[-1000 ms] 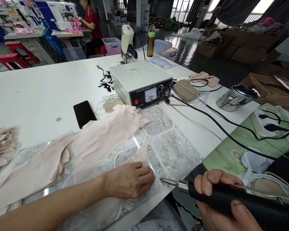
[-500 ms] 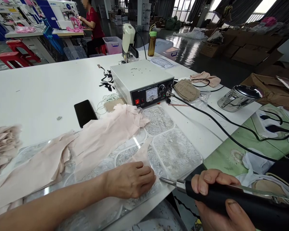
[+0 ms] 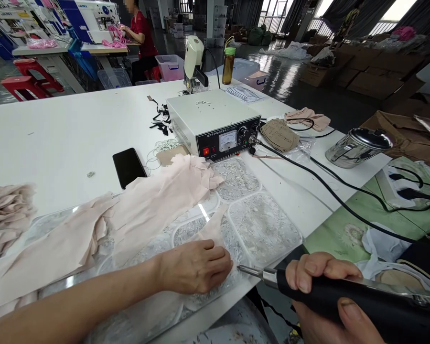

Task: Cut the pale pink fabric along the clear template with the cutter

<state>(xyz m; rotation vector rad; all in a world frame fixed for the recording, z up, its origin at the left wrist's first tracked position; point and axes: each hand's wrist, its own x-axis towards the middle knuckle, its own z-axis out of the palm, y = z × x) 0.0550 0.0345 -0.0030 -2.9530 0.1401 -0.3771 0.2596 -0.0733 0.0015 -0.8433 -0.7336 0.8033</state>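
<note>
My left hand has its fingers curled together on a thin, pale pink fabric piece, pressing it against a clear, patterned plastic sheet. Part of that fabric is hidden under the hand and forearm. Wrapped in my right hand is a black handheld ultrasonic welder with a pointed metal tip. The tip points left and sits just right of my left fingertips; whether it touches the fabric I cannot tell. Stacked pink fabric pieces lie beyond my left hand, and another layered pile spreads to the left.
A white power unit with a meter stands behind the sheet, and a black cable runs right from it. Nearby are a phone, cardboard patterns, a steel canister and a bottle. A person sits at a sewing machine.
The view has shifted very slightly, so the scene sits a little further right. Both hands, the fabric and the welder keep practically the same positions.
</note>
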